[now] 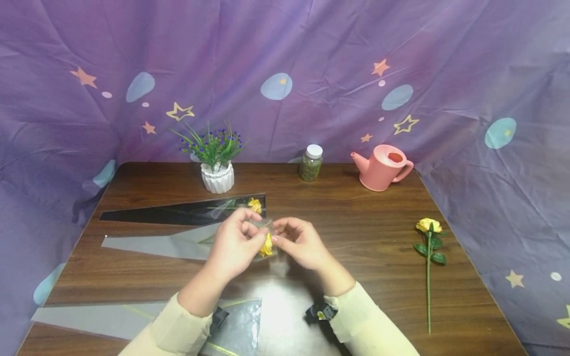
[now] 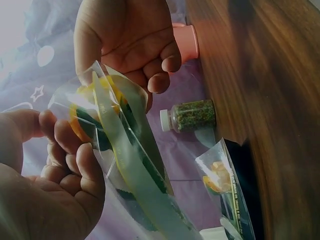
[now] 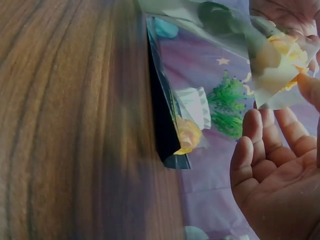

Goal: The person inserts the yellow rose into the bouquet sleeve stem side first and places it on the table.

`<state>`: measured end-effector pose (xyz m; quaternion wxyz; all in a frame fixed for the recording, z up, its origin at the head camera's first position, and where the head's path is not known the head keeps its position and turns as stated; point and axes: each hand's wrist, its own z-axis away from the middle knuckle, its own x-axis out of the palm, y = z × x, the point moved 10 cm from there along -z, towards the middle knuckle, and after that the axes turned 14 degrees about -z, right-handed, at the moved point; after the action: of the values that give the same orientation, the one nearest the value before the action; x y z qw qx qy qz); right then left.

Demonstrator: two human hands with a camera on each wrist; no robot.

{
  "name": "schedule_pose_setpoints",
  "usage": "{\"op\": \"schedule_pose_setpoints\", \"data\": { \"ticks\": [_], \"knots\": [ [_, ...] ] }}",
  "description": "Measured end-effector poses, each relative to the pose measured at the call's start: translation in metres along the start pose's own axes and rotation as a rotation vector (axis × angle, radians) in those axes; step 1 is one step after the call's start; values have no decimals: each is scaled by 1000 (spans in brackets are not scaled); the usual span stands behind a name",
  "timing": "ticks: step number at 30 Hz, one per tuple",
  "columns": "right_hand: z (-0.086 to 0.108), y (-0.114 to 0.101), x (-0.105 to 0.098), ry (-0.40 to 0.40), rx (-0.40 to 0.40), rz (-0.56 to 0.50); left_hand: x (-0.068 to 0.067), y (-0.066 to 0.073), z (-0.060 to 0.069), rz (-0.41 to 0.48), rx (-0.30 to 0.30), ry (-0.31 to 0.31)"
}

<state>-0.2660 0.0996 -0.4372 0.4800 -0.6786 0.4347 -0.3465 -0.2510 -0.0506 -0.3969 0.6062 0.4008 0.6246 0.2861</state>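
Observation:
In the head view a long tapered flower sleeve [image 1: 187, 243], clear with a grey back, holds a yellow rose [image 1: 266, 245] near its wide mouth. My left hand [image 1: 233, 244] pinches the sleeve's mouth between thumb and fingers. On the other side my right hand [image 1: 303, 242] pinches the right edge with thumb and forefinger, its other fingers loosely bent. Seen from the left wrist, the sleeve [image 2: 135, 165] slants up off the table with the rose's green leaves inside. The right wrist view shows the bloom [image 3: 285, 57] behind the cloudy film.
A black sleeve [image 1: 156, 213] with another yellow rose lies behind. Another grey sleeve [image 1: 89, 316] lies under my left forearm. A loose yellow rose [image 1: 429, 226] lies at right. Along the back stand a potted plant [image 1: 218, 178], a jar [image 1: 310, 165] and a pink watering can [image 1: 380, 170].

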Motion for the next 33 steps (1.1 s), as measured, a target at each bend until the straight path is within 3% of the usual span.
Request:
{"op": "schedule_pose_setpoints", "data": {
  "ticks": [9, 19, 22, 26, 29, 33],
  "knots": [
    [3, 21, -2, 20, 94, 44, 6, -11, 1, -32, -36, -23],
    [-4, 58, -4, 11, 247, 257, 26, -43, -3, -183, -61, -76],
    [-2, 62, -9, 53, 285, 321, 22, -54, -3, -269, -69, -79],
    [5, 63, -14, 95, 325, 344, 8, -70, 0, -452, -47, -87],
    [10, 60, -6, 42, 342, 313, 0, -81, 3, -555, -26, -145],
    [15, 58, 10, -71, 348, 295, -1, -91, 5, -613, -24, -223]
  ]
}}
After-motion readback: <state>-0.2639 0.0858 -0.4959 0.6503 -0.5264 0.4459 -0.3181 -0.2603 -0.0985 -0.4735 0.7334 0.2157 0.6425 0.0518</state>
